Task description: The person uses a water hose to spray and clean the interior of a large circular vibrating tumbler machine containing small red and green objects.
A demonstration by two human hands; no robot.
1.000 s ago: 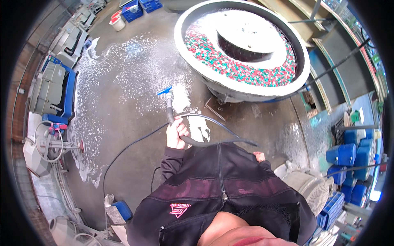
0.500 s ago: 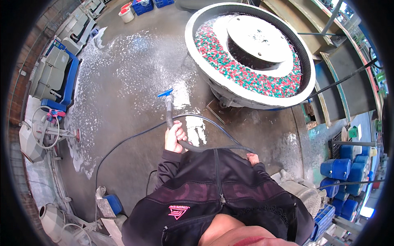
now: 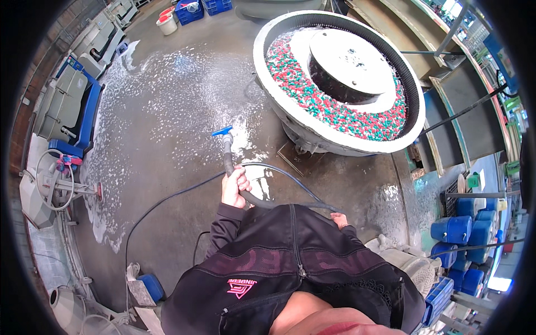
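Note:
My left hand (image 3: 233, 188) is closed around a dark hose (image 3: 228, 162) in front of my body. At the hose's far end is a grey fitting (image 3: 227, 138) with a flat blue bar (image 3: 221, 131) across it, pointing away from me over the wet floor. From my left hand the hose bends right across my front, partly hidden by my jacket. My right hand (image 3: 339, 219), low at my right side, is closed on the hose there; the sleeve hides part of it. White foam (image 3: 167, 84) lies spread over the floor ahead.
A large round tub (image 3: 268, 84) of red, green and white pieces stands ahead right. A thin dark hose (image 3: 162, 204) loops across the floor. Machines with blue frames (image 3: 92, 120) line the left; blue drums (image 3: 452, 230) stand at right. A white bucket (image 3: 166, 25) and blue crates (image 3: 190, 12) sit far ahead.
The view has shifted slightly, so the tub sits a little lower. The fitting with the blue bar has swung slightly left. Both hands keep their hold on the hose.

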